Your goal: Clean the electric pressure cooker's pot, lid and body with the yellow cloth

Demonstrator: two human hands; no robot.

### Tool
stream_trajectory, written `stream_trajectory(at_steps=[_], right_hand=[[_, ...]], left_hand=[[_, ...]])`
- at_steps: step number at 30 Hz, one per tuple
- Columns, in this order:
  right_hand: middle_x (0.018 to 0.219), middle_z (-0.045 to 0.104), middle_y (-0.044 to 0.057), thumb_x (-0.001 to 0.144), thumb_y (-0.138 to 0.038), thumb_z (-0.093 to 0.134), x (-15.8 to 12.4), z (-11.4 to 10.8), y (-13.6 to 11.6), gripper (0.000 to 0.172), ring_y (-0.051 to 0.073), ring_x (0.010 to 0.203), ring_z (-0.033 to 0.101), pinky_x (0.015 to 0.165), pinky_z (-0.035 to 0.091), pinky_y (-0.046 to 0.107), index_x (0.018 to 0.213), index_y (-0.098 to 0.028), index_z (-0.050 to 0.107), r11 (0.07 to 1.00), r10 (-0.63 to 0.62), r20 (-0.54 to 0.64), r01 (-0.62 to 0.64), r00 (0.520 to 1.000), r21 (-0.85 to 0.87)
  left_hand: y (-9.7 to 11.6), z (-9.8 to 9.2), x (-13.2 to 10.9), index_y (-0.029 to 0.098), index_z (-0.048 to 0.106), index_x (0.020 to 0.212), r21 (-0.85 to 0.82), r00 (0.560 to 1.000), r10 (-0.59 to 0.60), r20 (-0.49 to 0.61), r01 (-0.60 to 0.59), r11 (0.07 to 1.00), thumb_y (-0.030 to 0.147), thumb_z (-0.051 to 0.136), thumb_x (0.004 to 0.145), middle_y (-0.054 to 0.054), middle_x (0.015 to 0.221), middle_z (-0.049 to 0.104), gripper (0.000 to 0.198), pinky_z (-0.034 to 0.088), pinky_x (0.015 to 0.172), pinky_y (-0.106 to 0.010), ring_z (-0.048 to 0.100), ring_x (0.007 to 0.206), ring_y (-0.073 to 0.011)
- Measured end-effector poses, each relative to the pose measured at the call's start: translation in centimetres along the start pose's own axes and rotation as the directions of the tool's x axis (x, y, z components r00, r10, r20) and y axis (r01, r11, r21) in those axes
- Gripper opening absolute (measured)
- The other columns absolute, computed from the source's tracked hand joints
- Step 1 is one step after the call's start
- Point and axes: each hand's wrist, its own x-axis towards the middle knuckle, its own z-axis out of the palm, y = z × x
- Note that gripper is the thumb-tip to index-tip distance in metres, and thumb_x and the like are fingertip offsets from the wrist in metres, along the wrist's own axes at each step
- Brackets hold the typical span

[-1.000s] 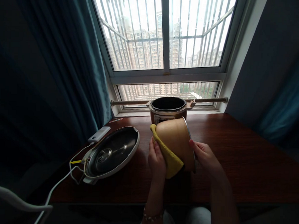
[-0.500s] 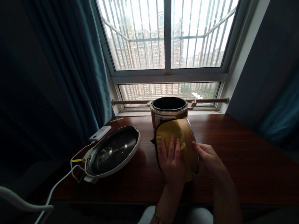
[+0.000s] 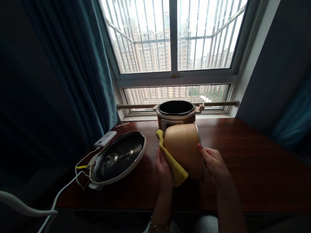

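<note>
A golden inner pot (image 3: 185, 148) lies tipped on its side above the dark wooden table (image 3: 245, 160), its rim facing right. My right hand (image 3: 213, 162) grips that rim, thumb on the outside. My left hand (image 3: 164, 167) presses a yellow cloth (image 3: 173, 161) against the pot's bottom and left side, fingers closed on the cloth. Behind the pot stands the cooker body (image 3: 176, 113), empty and dark inside.
The cooker's lid (image 3: 118, 157) lies upside down at the left, with a white cable (image 3: 63, 191) trailing off the table edge. A white power bank (image 3: 105, 138) sits behind it. Teal curtains hang at both sides of the barred window.
Half a second ago my left hand lay flat with the cloth over the pot's upper side; it has slid back down to the left side and bottom. The right hand kept its grip.
</note>
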Motion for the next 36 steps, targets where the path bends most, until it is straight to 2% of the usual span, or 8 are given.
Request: stream_trajectory(at_steps=[4,10,13,17,22,24,29,36], right_hand=[[0.054,0.060,0.002,0.067,-0.061,0.064,0.3,0.0,0.5,0.045,0.014,0.048,0.051,0.041,0.036,0.022,0.067,-0.016,0.065,0.999,0.006,-0.053,-0.004,0.999,0.050],[0.058,0.063,0.001,0.067,-0.054,0.068,0.3,0.0,0.6,0.036,0.015,0.052,0.056,0.046,0.042,0.024,0.066,-0.018,0.065,0.979,0.052,-0.046,-0.042,0.998,0.199],[0.063,0.065,0.001,0.064,-0.051,0.072,0.2,0.2,0.5,0.033,0.017,0.059,0.060,0.051,0.045,0.024,0.068,-0.019,0.066,0.969,0.029,-0.055,-0.014,0.998,0.246],[0.062,0.066,0.003,0.068,-0.055,0.067,0.5,0.5,0.8,0.037,0.018,0.058,0.060,0.048,0.045,0.025,0.070,-0.018,0.066,0.965,0.036,-0.083,-0.014,0.996,0.262],[0.070,0.069,0.005,0.069,-0.054,0.067,0.7,0.3,0.8,0.037,0.022,0.066,0.064,0.050,0.048,0.027,0.079,-0.018,0.068,0.965,0.022,-0.074,-0.002,0.997,0.261],[0.075,0.070,0.005,0.068,-0.050,0.070,0.6,-0.3,0.5,0.036,0.022,0.069,0.064,0.053,0.049,0.027,0.084,-0.018,0.069,0.965,0.062,0.001,-0.060,0.998,0.255],[0.075,0.069,0.005,0.063,-0.040,0.078,0.3,-2.7,0.1,0.038,0.016,0.063,0.062,0.058,0.048,0.024,0.090,-0.015,0.070,0.959,0.170,0.278,-0.223,0.945,0.173],[0.068,0.068,0.005,0.067,-0.043,0.074,-0.1,-2.6,-0.4,0.033,0.015,0.057,0.061,0.052,0.047,0.023,0.083,-0.014,0.071,0.953,0.147,0.203,-0.194,0.968,0.233]], left_hand=[[0.3,0.7,-1.7,0.020,0.045,0.132,0.274,0.961,0.275,0.025,-0.271,0.923,0.026,0.033,0.093,-0.009,0.140,0.043,0.041,0.030,0.107,-0.040,0.039,0.128,-0.0219],[1.4,2.2,-5.6,0.022,0.043,0.134,0.487,0.688,0.602,0.405,-0.720,0.495,0.018,0.043,0.087,-0.003,0.141,0.042,0.047,0.010,0.112,-0.049,0.017,0.138,-0.0285],[1.5,2.6,-6.1,0.023,0.042,0.134,0.471,0.628,0.621,0.470,-0.773,0.425,0.020,0.044,0.087,-0.001,0.138,0.046,0.047,0.008,0.112,-0.045,0.024,0.136,-0.0256],[1.3,2.1,-4.5,0.025,0.043,0.133,0.524,0.699,0.595,0.396,-0.704,0.479,0.018,0.046,0.086,-0.002,0.140,0.043,0.048,0.012,0.112,-0.044,0.024,0.136,-0.0241],[0.5,0.3,-1.4,0.020,0.042,0.134,0.367,0.921,0.357,0.154,-0.389,0.845,0.022,0.033,0.092,-0.007,0.143,0.039,0.043,0.026,0.109,-0.041,0.030,0.134,-0.0215],[0.1,-0.2,-0.7,0.021,0.043,0.133,0.262,0.969,0.223,0.109,-0.244,0.934,0.028,0.031,0.094,-0.008,0.139,0.044,0.042,0.033,0.105,-0.037,0.040,0.128,-0.0199],[-0.2,-0.3,-0.6,0.022,0.041,0.135,0.241,0.980,0.155,0.121,-0.180,0.954,0.033,0.031,0.094,-0.009,0.136,0.047,0.043,0.035,0.104,-0.035,0.044,0.124,-0.0195],[0.4,0.6,-2.3,0.020,0.028,0.141,0.475,0.897,0.389,0.209,-0.441,0.762,0.024,0.037,0.090,-0.012,0.148,0.027,0.052,0.029,0.107,-0.043,0.026,0.135,-0.0249]])
